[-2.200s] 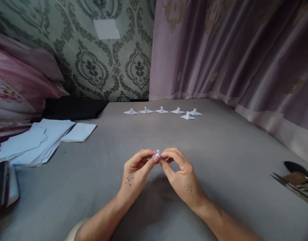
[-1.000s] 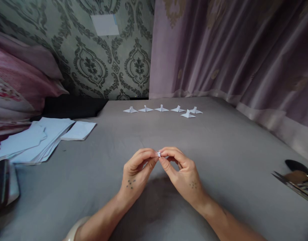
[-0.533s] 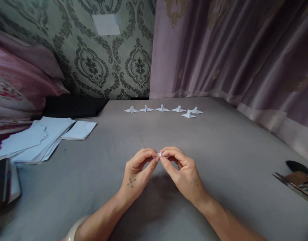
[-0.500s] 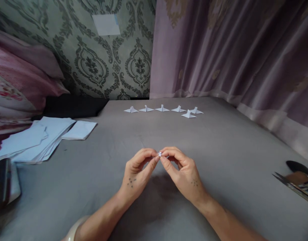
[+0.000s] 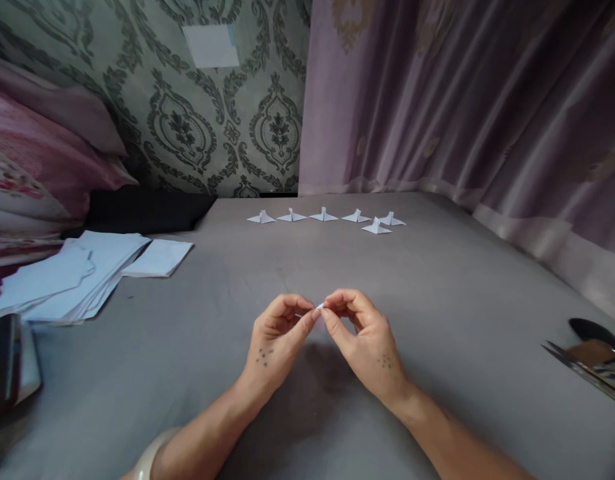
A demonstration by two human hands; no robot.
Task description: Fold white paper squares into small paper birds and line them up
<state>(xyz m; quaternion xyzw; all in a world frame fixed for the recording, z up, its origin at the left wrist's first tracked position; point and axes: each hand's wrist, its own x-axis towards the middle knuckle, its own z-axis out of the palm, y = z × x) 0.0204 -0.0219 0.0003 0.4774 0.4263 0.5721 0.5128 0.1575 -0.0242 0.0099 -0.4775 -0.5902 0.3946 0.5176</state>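
Fingers (image 5: 303, 327) of both hands (image 5: 271, 341) (image 5: 375, 343), nearly closed, pinch paper (image 5: 320, 307) (tabletop (image 5: 462, 287) around, far edge (image 5: 237, 199) well beyond).

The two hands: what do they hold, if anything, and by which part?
Left hand and right hand together pinch a small white paper piece; too much is covered to tell by which part.

There are six folded paper figures (image 5: 323, 217), one small paper piece (image 5: 320, 307) (mostly covered, so probably just one), one pile of large sheets (image 5: 52, 273), one stack of smaller sheets (image 5: 158, 258) and one wall sheet (image 5: 211, 47).
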